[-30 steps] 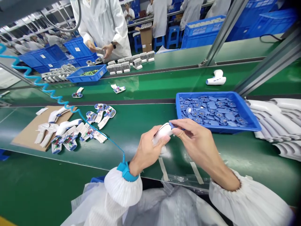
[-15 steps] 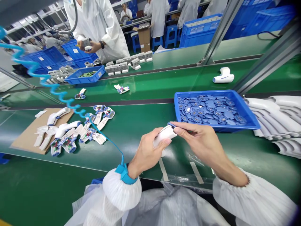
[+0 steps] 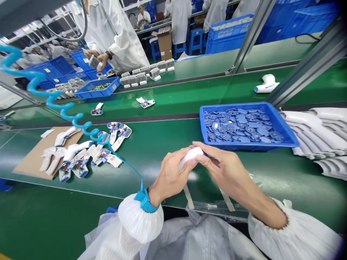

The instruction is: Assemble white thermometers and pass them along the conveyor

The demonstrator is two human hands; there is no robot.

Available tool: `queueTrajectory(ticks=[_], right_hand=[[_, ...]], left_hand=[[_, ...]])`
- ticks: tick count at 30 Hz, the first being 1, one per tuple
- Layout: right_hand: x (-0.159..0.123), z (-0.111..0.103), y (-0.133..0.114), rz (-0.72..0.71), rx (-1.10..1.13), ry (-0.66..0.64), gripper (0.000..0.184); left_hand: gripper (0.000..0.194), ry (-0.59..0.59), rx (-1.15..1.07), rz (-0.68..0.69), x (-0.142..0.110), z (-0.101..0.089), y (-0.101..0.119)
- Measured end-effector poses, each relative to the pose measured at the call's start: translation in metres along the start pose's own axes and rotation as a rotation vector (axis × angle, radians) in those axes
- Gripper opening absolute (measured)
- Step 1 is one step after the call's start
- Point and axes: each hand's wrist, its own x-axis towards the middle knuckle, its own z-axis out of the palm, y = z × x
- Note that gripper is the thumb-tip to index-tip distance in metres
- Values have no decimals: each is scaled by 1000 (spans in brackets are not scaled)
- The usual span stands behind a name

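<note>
From here my left hand (image 3: pixel 172 176) curls its fingers closed around a white plastic thermometer housing (image 3: pixel 191 156) while my right hand (image 3: pixel 227 168) pinches its far end, the grip of both keeping it steady — just above the green table (image 3: pixel 159 139), near the blue tray (image 3: pixel 245 147).

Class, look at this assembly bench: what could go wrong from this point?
The white plastic housing is pinched only between the left hand and right hand, so it could slip onto the belt. The coiled blue cord from the wrist strap runs over the loose circuit boards and might snag them.
</note>
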Motion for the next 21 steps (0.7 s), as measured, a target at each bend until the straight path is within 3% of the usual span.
queueTrajectory(ticks=[4,6,9,12,16,18,21], right_hand=[[-11,9,5,78,-95,116,37],[-15,7,9,118,-17,69,34],[-19,5,11,92,33,-133,29],[-23,18,10,-20,-99,-260,28],[-26,42,4,-77,-181,-172,36],[-22,45,0,19,-111,-177,39],[-8,42,-2,456,107,-311,50]], left_hand=[[22,56,313,119,-1,7,-11],[23,69,353,187,-4,8,-16],[24,308,328,111,-8,11,-25],[46,566,370,-9,-2,19,-39],[54,506,382,58,9,12,-50],[54,453,334,50,6,1,-49],[37,480,175,109,-5,-12,-47]])
